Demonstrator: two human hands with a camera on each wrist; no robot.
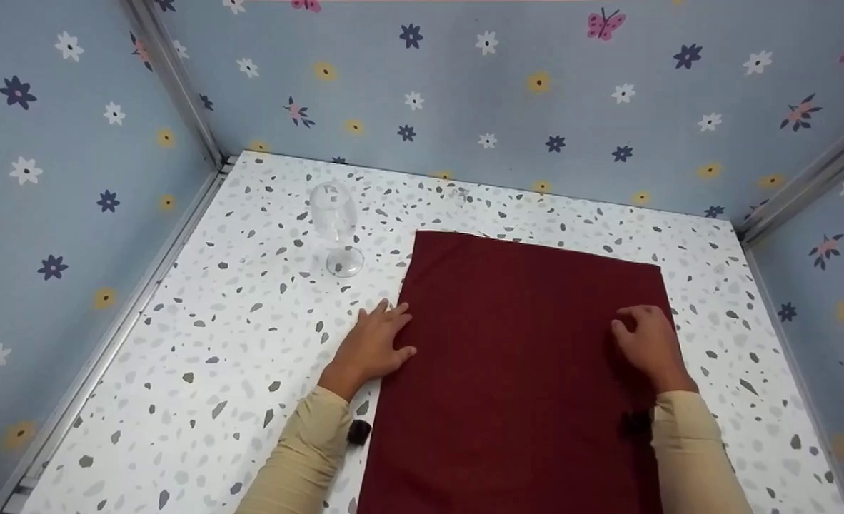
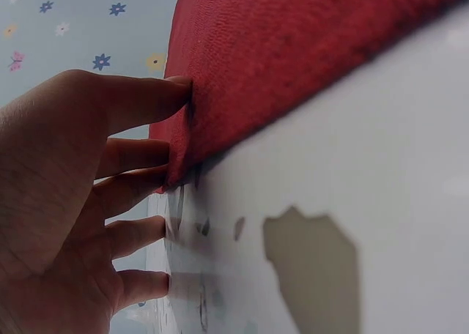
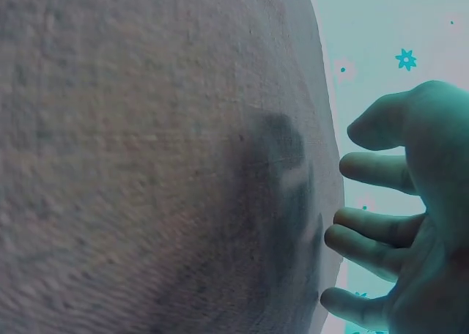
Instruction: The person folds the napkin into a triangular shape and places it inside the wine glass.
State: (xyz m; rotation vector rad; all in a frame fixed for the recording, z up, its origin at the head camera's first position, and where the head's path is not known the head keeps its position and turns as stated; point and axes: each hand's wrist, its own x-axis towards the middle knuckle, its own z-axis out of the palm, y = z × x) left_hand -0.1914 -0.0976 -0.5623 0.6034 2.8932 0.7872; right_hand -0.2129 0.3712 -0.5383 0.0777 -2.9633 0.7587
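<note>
A dark red cloth (image 1: 515,357) lies flat on the speckled white table, its near end running out of the head view. My left hand (image 1: 373,341) rests at the cloth's left edge with spread fingers; in the left wrist view its thumb and nearest fingertips touch the cloth's edge (image 2: 242,78), while other fingertips meet the table. Over the right part of the cloth hovers my right hand (image 1: 649,344), fingers loosely bent. The right wrist view shows that hand (image 3: 410,224) holding nothing, apart from the cloth (image 3: 146,158), which looks greyish there and carries its shadow.
A clear stemmed glass (image 1: 335,218) appears on the table (image 1: 201,343) beyond the left hand. Flower-patterned walls (image 1: 465,93) enclose the table at the back and sides, with metal rails (image 1: 179,86) at the corners. A small black object (image 1: 358,432) sits by the left wrist.
</note>
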